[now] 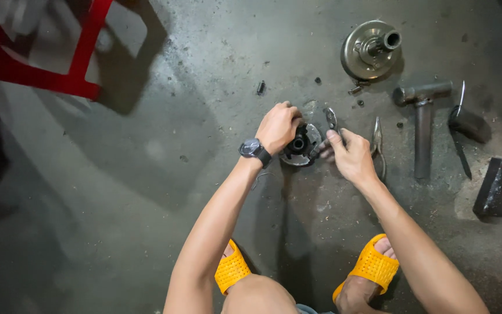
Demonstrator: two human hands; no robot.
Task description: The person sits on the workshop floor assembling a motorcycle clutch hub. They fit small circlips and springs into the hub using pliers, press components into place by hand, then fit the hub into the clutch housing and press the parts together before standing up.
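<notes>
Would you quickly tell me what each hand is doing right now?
Left hand: closed over the round metal part on the floor, gripping its rim.
Right hand: closed on a pair of pliers, its tip at the part.

a floor-level repair workshop: a stained, gritty concrete floor (pixel 146 174) strewn with metal parts, a drum-shaped clutch housing (pixel 370 49), a hammer (pixel 423 116), pliers (pixel 377 145), loose bolts (pixel 261 87) and a red plastic stool (pixel 82 58) at the edge.
</notes>
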